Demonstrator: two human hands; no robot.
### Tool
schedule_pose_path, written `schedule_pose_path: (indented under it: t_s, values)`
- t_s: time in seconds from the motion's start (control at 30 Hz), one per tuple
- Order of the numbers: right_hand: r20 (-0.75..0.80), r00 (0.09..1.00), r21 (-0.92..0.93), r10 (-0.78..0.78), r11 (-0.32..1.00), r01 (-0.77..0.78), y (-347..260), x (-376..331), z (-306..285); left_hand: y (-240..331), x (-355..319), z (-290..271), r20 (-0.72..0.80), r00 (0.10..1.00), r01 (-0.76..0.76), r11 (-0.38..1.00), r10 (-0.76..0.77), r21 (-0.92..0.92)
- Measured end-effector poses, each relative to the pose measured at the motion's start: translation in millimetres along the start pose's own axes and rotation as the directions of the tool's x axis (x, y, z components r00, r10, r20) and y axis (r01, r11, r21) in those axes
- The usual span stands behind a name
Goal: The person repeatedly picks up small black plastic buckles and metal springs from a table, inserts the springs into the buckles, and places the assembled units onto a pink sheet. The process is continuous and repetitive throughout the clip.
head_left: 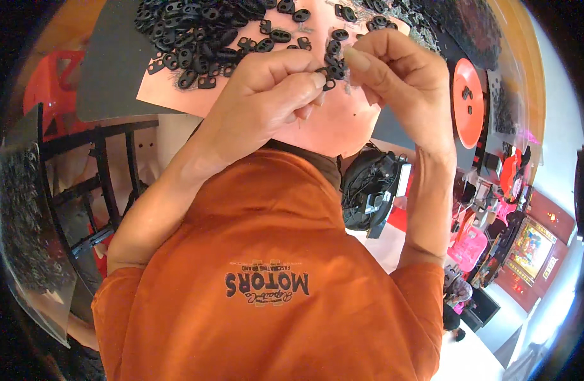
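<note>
Left hand [273,95] pinches a black part [329,84]. Right hand [403,82] curled just right; can't tell its grip. Pile [200,38] far left.

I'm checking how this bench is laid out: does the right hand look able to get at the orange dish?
Probably yes: the orange dish lies to the right of the right hand, with nothing visible standing between them; the hand would seemingly just have to leave the pink sheet.
</note>
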State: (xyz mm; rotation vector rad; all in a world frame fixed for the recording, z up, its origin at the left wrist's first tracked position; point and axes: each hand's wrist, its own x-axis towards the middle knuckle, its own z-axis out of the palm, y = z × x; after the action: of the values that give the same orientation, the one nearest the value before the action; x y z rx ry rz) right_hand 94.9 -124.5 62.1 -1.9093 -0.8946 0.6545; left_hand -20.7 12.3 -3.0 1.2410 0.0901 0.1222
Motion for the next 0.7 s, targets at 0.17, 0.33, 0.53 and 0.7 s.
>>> schedule_pose_path:
  t_s: [0.17, 0.33, 0.53, 0.7]
  values:
    - [0.015, 0.999, 0.114, 0.041, 0.993, -0.042, 2.2, -8.4, 4.7, -1.3, 1.6, -2.8, 0.05, 0.998, -0.035, 0.995, 0.031, 0.089]
    - [0.013, 1.0, 0.069, 0.014, 0.998, -0.015, 1.9, -6.5, 7.4, 7.4, -0.5, 0.7, 0.064, 0.997, 0.032, 0.998, -0.035, 0.053]
    - [0.01, 1.0, 0.1, -0.008, 0.995, 0.007, 1.6, -6.8, 12.4, 0.6, -0.8, -2.3, 0.078, 0.997, -0.015, 0.998, 0.01, 0.065]
    - [-0.001, 1.0, 0.064, -0.024, 0.998, 0.024, 3.3, -8.5, 10.5, -8.0, 0.3, -2.4, 0.075, 0.99, -0.121, 0.99, 0.116, 0.068]
